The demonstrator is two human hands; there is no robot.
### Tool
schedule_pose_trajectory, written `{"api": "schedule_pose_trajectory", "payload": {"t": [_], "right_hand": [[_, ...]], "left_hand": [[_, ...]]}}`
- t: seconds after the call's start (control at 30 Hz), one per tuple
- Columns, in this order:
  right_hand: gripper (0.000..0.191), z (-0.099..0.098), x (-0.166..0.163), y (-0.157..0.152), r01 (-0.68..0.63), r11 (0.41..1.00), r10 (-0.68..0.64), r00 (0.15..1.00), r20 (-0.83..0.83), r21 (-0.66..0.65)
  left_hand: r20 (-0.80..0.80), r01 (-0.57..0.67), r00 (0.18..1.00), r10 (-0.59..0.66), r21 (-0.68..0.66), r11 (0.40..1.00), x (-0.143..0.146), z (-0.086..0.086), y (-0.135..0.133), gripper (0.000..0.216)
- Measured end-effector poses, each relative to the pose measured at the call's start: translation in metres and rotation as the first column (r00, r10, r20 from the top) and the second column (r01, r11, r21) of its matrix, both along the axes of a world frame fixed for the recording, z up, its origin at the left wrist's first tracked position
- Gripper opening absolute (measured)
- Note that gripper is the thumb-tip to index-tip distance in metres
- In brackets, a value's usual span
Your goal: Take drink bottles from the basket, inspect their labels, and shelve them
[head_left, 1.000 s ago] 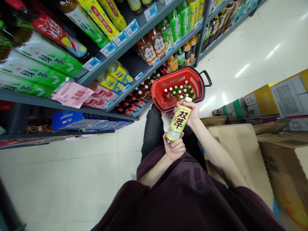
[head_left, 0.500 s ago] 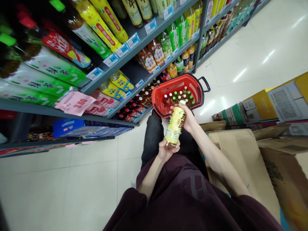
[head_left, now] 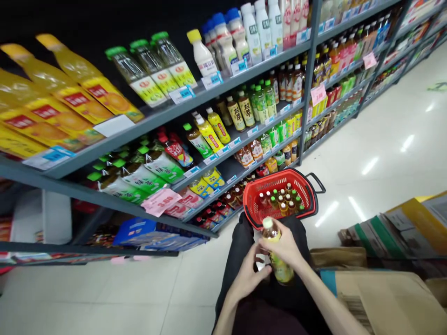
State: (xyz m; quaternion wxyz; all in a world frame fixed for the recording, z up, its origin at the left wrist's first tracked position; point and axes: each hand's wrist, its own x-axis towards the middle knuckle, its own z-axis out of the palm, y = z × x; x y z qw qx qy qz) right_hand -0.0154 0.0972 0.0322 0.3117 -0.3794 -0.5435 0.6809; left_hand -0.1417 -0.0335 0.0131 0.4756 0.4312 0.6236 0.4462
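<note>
Bottle (head_left: 277,253) of yellow-green drink, pale cap, tilted. Right hand (head_left: 286,246) wraps its middle; left hand (head_left: 249,274) fingers curl against its left side.

Bottle (head_left: 278,260) now leans left (left hand (head_left: 249,275) slid beside).

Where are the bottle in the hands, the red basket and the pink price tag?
bottle (head_left: 282,272): head view, on its lower body.
red basket (head_left: 279,175): head view, on its far rim.
pink price tag (head_left: 161,201): head view, on the middle of the paper.
</note>
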Motion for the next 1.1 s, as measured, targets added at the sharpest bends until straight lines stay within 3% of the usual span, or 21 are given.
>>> {"api": "schedule_pose_trajectory", "payload": {"t": [0.1,0.2,0.33,0.53,0.67,0.77,0.87,0.97,1.03,1.1], "right_hand": [[0.072,-0.001,-0.008,-0.013,-0.142,0.954,0.105,0.983,0.151,0.264],[0.077,-0.002,-0.011,-0.020,-0.246,0.912,0.212,0.968,0.136,0.329],[0.074,-0.004,-0.010,-0.019,-0.283,0.900,0.275,0.959,0.072,0.331],[0.071,-0.004,-0.013,-0.019,-0.250,0.916,0.230,0.968,0.100,0.313],[0.081,-0.020,-0.014,-0.018,-0.171,0.931,0.110,0.974,0.198,0.321],[0.090,-0.034,-0.005,-0.011,-0.141,0.927,0.027,0.949,0.315,0.347],[0.081,-0.046,0.007,-0.005,-0.315,0.887,0.113,0.856,0.505,0.336],[0.062,-0.069,0.011,-0.008,-0.604,0.755,0.241,0.617,0.749,0.254],[0.054,-0.093,0.007,-0.016,-0.729,0.670,0.301,0.440,0.846,0.140],[0.051,-0.116,0.002,-0.022,-0.771,0.628,0.322,0.381,0.866,0.106]], "left_hand": [[0.025,-0.175,0.985,0.173,0.102,0.979,-0.025,0.018,0.006,0.067],[-0.111,-0.096,0.988,0.109,0.116,0.989,-0.034,0.039,0.012,0.053],[-0.275,-0.030,0.960,0.059,0.109,0.994,-0.030,0.060,0.020,0.036],[-0.260,-0.084,0.959,0.109,0.104,0.991,-0.019,0.064,0.030,0.028],[-0.363,-0.117,0.920,0.151,0.116,0.986,-0.019,0.066,0.045,0.027],[-0.443,-0.188,0.862,0.248,0.174,0.967,-0.032,0.077,0.067,0.024],[-0.539,-0.213,0.766,0.350,0.301,0.929,-0.058,0.099,0.099,0.023],[-0.604,-0.164,0.675,0.424,0.437,0.884,-0.091,0.130,0.138,0.023],[-0.636,-0.129,0.612,0.471,0.507,0.852,-0.111,0.151,0.170,0.024],[-0.655,-0.099,0.560,0.508,0.556,0.825,-0.129,0.172,0.205,0.025]]}}
